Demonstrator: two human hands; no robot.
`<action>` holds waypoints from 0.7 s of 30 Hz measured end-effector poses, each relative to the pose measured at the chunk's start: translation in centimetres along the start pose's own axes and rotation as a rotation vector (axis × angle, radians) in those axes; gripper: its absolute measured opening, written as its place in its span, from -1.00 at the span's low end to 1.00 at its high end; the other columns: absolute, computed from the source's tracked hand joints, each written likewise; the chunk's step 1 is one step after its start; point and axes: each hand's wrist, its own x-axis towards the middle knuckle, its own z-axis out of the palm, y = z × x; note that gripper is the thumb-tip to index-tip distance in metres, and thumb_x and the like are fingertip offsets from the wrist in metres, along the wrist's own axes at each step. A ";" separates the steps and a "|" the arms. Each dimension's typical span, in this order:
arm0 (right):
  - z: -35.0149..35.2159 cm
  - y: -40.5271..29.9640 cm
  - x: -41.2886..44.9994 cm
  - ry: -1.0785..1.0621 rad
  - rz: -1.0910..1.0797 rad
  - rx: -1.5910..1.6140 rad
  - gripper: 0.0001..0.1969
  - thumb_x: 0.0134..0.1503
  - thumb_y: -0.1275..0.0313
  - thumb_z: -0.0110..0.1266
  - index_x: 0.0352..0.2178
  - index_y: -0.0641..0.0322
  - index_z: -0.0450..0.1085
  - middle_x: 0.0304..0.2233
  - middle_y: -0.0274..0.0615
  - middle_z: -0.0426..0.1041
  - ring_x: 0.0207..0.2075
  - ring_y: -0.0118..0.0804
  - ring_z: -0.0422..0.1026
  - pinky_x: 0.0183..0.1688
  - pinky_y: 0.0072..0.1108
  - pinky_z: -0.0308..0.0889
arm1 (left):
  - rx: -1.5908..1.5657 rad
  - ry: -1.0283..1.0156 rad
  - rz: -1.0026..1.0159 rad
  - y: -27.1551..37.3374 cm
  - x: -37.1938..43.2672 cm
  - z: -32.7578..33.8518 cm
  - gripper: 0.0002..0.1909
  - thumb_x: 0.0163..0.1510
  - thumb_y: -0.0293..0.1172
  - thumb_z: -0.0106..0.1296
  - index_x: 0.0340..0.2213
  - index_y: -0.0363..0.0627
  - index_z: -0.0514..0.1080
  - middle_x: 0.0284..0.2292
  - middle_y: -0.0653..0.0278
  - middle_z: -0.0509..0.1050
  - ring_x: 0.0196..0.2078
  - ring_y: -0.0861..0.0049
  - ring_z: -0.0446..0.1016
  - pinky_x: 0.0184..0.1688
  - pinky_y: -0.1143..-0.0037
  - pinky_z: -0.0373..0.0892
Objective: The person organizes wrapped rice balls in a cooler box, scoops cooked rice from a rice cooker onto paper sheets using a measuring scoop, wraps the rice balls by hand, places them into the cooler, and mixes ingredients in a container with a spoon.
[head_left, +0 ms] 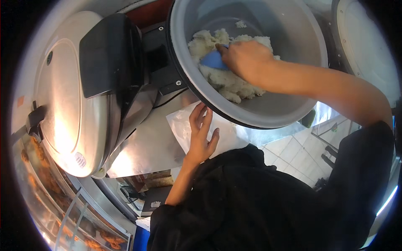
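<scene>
A large round grey pot [301, 47] with a pale rim holds clumps of cooked white rice [235, 86]. Inside it, my right hand [249, 61] grips a blue plastic scoop [214, 60], whose blade rests in the rice. My left hand [201, 138] is below the pot's near rim, fingers apart and pointing up at it, over a sheet of white paper or plastic [179, 125]. The fingertips come close to the rim; whether they touch it I cannot tell. Part of the sheet lies hidden beneath the pot and the hand.
A big rounded appliance with a pale lid [66, 94] and black handle part stands at the left on a steel counter [147, 147]. A glass display case [78, 219] with fried food is at the lower left. Another pale lid [367, 47] is at the upper right. Tiled floor [292, 150] shows below.
</scene>
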 end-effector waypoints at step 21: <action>0.4 4.2 -0.4 -0.002 -0.075 0.266 -0.62 0.01 0.53 -0.01 -0.07 0.18 0.35 -0.37 0.06 0.48 -0.31 0.03 0.49 -0.29 -0.27 0.41 | 0.011 0.060 0.029 -0.8 -0.2 0.2 -0.38 -0.08 -0.72 -0.04 0.08 -0.20 0.23 0.15 -0.05 -0.05 0.15 0.05 0.15 -0.01 0.34 0.27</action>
